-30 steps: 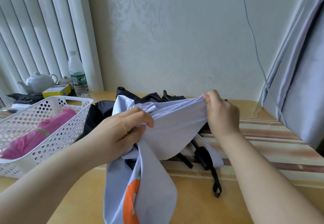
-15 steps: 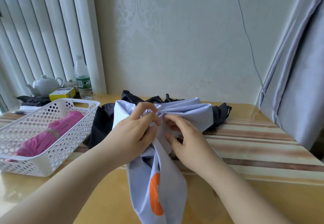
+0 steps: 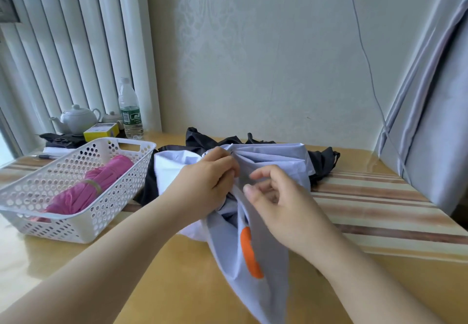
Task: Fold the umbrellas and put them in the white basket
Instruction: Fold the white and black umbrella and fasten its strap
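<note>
Left hand [image 3: 207, 184]: fingers clamped on gathered lilac umbrella [image 3: 273, 161], frame centre.
Right hand [image 3: 286, 204]: fingers pinching its fabric.
White basket [image 3: 76, 224]: holds pink umbrella [image 3: 86, 189], left.

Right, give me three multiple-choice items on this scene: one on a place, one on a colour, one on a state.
1. Where is the pink umbrella?
A. in the white basket
B. on the floor
C. in the right hand

2. What colour is the patch on the pale umbrella?
A. green
B. orange
C. red

3. What is the left hand doing?
A. lying flat
B. gripping the pale fabric
C. holding a bottle

Answers: 1 A, it lies rolled inside the basket; 2 B, an orange shape shows on the hanging fabric; 3 B, its fingers bunch the cloth.
</note>
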A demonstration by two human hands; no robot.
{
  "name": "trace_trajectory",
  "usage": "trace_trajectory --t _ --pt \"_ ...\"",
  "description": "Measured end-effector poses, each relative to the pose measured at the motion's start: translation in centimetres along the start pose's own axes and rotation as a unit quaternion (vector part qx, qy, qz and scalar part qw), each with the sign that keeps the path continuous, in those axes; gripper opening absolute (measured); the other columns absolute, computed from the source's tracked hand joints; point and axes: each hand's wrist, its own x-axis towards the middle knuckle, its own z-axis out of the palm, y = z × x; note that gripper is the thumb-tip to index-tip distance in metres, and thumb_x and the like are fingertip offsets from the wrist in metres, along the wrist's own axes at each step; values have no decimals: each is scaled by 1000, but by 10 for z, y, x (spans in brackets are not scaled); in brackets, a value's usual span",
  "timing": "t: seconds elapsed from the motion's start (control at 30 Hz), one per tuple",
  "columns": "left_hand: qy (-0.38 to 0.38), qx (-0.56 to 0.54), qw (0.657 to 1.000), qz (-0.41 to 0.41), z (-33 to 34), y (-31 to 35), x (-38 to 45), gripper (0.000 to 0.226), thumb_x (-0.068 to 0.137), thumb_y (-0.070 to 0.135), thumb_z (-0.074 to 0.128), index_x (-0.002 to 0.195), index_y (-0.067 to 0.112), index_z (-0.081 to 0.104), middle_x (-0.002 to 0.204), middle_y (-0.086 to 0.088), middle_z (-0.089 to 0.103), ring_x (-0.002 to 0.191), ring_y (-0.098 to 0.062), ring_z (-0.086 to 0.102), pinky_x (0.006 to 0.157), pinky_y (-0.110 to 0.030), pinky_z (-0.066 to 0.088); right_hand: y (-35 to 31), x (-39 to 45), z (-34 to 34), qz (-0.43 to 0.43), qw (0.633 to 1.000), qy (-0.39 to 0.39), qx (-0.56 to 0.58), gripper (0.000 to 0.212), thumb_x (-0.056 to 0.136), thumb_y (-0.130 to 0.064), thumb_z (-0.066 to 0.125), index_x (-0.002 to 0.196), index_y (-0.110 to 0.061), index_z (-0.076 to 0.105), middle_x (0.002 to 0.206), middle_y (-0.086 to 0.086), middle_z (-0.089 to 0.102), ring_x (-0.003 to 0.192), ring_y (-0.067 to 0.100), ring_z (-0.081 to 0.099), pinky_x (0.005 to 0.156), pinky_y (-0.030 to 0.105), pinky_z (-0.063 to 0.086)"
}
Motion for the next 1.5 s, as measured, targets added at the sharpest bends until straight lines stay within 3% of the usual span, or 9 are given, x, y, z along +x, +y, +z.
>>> trace_trajectory --t 0.2,0.37,0.5,0.67,0.83,0.97,1.03,1.13,1.5 --pt "1 21 995 -98 -1 29 12 17 89 14 50 89 10 67 97 -1 52 82 -25 57 71 -34 46 -8 7 -3 -6 992 -78 -102 28 91 -37 59 117 -30 53 108 -16 63 99 3 58 71 8 43" --pt "-45 80 994 -64 -12 33 7 31 96 41 44 106 20 64 112 4 49 92 -19 58 76 -26 44 3 12 -9 -47 992 -91 -74 28 93 -21 60 118 -34 57 103 -24 63 93 -15 54 75 1 40" --pt "-191 34 981 -1 -37 18 -1 76 70 71 41 136 34 48 126 20 37 107 1 51 87 -9 37 10 8 -10 -47 994 -88 -43 31 95 -22 59 120 -41 60 108 -27 65 102 -13 56 81 5 42" --pt "-303 -10 953 -32 -56 5 -3 79 77 18 58 141 51 27 135 36 22 91 24 50 76 -10 48 6 6 -8 -62 990 -113 -58 38 97 -21 56 130 -41 55 120 -26 62 110 -11 53 90 7 42" --pt "-185 83 977 61 -57 1 -6 55 88 19 65 137 37 47 133 25 42 76 36 37 66 5 31 -4 2 -3 -80 992 -85 -56 39 91 -28 65 128 -37 57 119 -22 60 108 -11 50 87 1 38" --pt "-66 71 989 110 -51 -13 -15 53 74 49 58 125 35 60 106 20 64 86 5 45 68 -5 36 -6 0 -1 -80 991 -87 -64 41 92 -26 63 130 -39 53 124 -23 56 112 -12 45 86 -4 33" --pt "-59 -1 996 73 -44 -18 -19 59 69 58 53 126 41 54 104 28 53 102 4 38 86 -19 35 -6 0 -2 -76 991 -86 -62 41 94 -26 61 132 -39 52 127 -25 55 113 -14 44 87 -5 32" --pt "-95 -125 987 19 -36 -12 -20 49 79 43 62 125 46 43 119 26 45 107 18 40 90 -8 32 -6 -1 -4 -76 992 -77 -61 40 96 -24 56 134 -36 53 126 -25 56 112 -15 45 86 -4 32" --pt "-107 -102 984 101 -19 3 -22 46 83 28 42 127 16 51 126 12 46 122 1 41 99 -10 31 -9 8 -7 -56 998 -5 -27 15 90 -15 66 83 -29 70 80 -10 72 77 1 65 74 17 53"
